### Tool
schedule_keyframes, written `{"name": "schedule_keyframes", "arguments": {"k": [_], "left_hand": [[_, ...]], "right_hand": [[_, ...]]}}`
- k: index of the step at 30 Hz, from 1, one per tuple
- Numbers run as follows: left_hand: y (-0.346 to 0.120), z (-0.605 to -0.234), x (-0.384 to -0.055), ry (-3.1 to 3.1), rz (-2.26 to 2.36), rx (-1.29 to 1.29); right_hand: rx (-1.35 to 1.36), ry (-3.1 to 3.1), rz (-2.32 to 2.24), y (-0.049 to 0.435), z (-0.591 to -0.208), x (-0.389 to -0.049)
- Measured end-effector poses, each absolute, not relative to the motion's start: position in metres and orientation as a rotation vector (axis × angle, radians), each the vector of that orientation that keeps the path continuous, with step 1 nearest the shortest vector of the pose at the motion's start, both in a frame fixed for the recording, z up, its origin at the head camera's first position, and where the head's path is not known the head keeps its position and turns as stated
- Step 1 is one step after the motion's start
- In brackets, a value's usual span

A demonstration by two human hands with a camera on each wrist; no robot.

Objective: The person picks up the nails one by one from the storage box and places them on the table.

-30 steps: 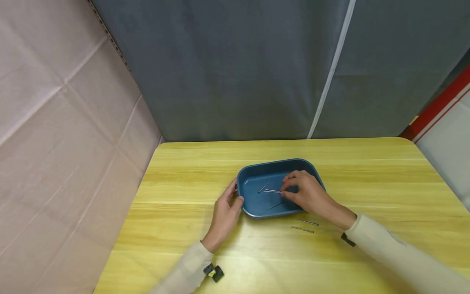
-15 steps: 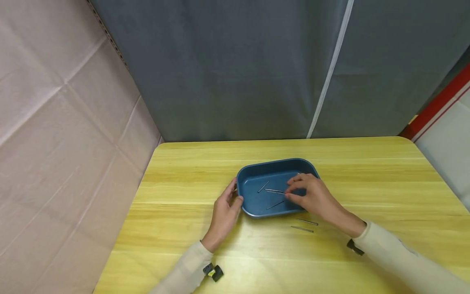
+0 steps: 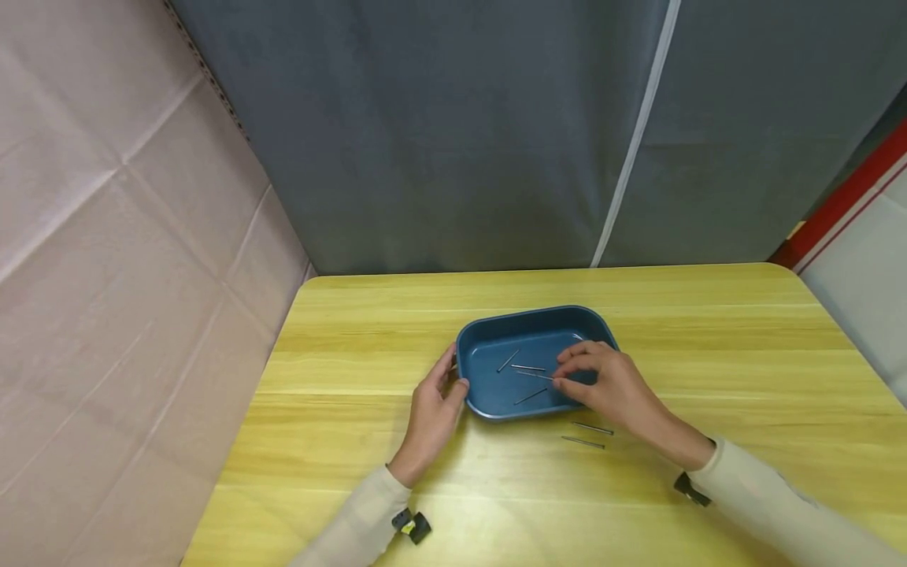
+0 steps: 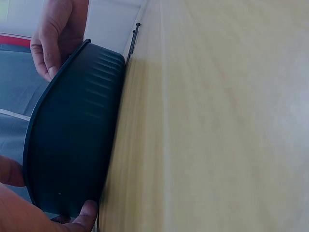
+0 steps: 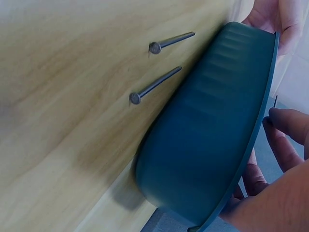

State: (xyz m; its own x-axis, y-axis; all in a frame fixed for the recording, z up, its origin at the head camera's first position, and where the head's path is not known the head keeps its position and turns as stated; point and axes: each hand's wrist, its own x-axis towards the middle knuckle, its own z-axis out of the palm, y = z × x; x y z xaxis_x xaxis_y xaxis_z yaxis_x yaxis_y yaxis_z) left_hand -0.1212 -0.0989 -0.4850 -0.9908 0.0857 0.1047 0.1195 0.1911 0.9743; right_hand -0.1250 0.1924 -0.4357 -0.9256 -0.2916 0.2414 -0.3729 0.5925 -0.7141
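Held nail: I see this thin metal nail (image 3: 534, 376) over the tray's floor, pointing leftward from the fingertips; whether its tip touches anything below, I cannot tell.
Right grip: the right hand (image 3: 612, 387) pinches that nail between thumb and fingertip, reaching in over the near right side.
Loose nails: three nails (image 3: 530, 396) lie apart from each other on the tray's floor; the right hand may hide more from me.
Blue tray: the tray (image 3: 524, 324) sits flat on the tabletop (image 3: 368, 358), slightly askew.
Left grip: the left hand (image 3: 434, 409) holds the tray's left end, thumb at the near corner.
Outside nails: a pair of nails (image 3: 584, 442) rests side by side, just beyond the near rim.
Progress: three nails in, two out, one in hand; I judge the handling partway, with the held nail not yet released.
Backdrop: a grey curtain (image 3: 453, 142) hangs behind.
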Motion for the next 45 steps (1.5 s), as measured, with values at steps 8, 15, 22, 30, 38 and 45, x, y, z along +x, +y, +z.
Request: {"name": "schedule_keyframes", "arguments": {"k": [8, 15, 22, 30, 38, 45], "left_hand": [[-0.099, -0.484, -0.121, -2.402, -1.971, -0.203], [-0.099, -0.485, -0.121, -2.405, -1.961, -0.192], [-0.098, -0.485, -0.121, -2.411, -1.964, -0.184], [-0.098, -0.485, -0.120, -2.400, -1.961, -0.204], [-0.098, -0.486, -0.120, -2.402, -1.963, -0.188], [-0.097, -0.486, -0.120, -2.394, -1.967, -0.166]], "right_hand": [[0.566, -2.681, 1.251, 0.193, -0.435, -0.116], [0.555, -2.649, 1.256, 0.196, -0.433, -0.105], [0.472, -2.663, 1.395, 0.199, -0.426, -0.091], [0.387, -2.688, 1.505, 0.203, -0.426, -0.074], [0.362, -2.679, 1.526, 0.208, -0.429, -0.059], [0.398, -2.660, 1.550, 0.214, -0.434, -0.052]]}}
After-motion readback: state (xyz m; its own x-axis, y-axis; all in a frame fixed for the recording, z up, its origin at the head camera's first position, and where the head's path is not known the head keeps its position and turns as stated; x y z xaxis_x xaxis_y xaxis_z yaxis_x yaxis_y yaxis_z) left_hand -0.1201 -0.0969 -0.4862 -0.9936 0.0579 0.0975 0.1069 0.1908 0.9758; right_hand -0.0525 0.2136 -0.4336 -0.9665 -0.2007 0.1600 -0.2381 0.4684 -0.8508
